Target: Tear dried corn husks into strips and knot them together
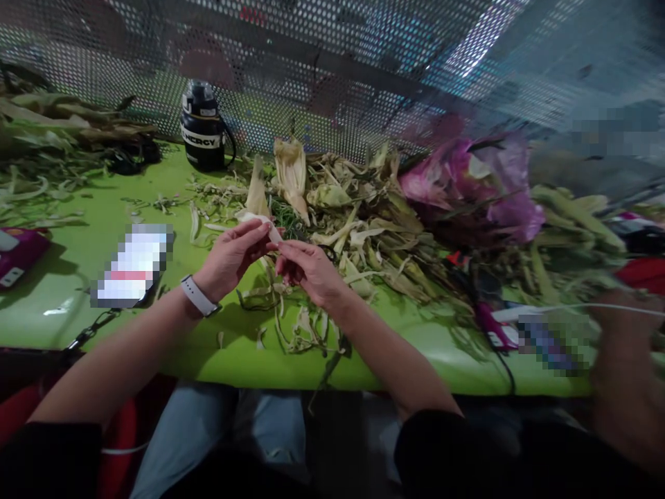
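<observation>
My left hand (pixel 236 253), with a pale watch strap on its wrist, pinches a small whitish strip, likely corn husk (pixel 274 234). The thumb and fingers of my right hand (pixel 314 274) are closed on the strip's other end. Both hands hover over the green table's near middle. Just beyond them a pale, pointed husk (pixel 257 190) stands up, and a larger dry husk (pixel 291 173) leans behind it. A heap of dry husks (pixel 387 232) spreads to the right of my hands. Thin husk shreds (pixel 306 329) lie below them.
A phone (pixel 136 267) lies left on the green table (pixel 197 339). A dark bottle (pixel 202 132) stands at the back by a perforated metal screen (pixel 291 69). A pink plastic bag (pixel 472 184) sits among husks at right. Another person's arm (pixel 623 374) reaches in at far right.
</observation>
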`<state>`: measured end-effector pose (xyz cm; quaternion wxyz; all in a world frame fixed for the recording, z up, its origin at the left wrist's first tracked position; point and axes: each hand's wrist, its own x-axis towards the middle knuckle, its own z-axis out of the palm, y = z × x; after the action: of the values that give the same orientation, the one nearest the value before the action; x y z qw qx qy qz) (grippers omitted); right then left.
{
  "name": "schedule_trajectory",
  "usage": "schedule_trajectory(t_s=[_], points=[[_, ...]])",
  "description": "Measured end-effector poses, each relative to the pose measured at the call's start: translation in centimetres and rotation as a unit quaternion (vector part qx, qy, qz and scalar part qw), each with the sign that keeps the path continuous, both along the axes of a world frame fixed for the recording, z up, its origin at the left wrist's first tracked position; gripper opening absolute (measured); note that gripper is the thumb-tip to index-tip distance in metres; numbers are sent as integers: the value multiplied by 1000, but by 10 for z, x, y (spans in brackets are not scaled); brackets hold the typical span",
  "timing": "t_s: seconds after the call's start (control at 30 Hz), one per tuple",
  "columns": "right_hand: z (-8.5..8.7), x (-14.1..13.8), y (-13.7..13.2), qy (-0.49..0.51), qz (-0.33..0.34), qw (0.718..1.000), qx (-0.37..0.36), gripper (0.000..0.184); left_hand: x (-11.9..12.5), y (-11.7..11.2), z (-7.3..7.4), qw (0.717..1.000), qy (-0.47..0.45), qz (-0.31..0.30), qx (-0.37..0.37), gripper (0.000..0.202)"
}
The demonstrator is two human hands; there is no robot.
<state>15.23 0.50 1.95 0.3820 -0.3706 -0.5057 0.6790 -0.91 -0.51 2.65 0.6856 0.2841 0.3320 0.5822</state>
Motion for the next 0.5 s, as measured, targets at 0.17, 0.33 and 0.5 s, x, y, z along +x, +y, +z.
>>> schedule_trajectory(t_s=[0.17,0.33,0.5], points=[[-3,4,-1,-12,22,999,41,28,-2,1,-1,999,13,6,-29,7],[0,5,-3,-19,30,998,53,29,-3,4,-5,998,9,16,-54,23],[-1,0,-6,-24,52,996,65,30,-3,4,-4,999,30,31,-30,33]])
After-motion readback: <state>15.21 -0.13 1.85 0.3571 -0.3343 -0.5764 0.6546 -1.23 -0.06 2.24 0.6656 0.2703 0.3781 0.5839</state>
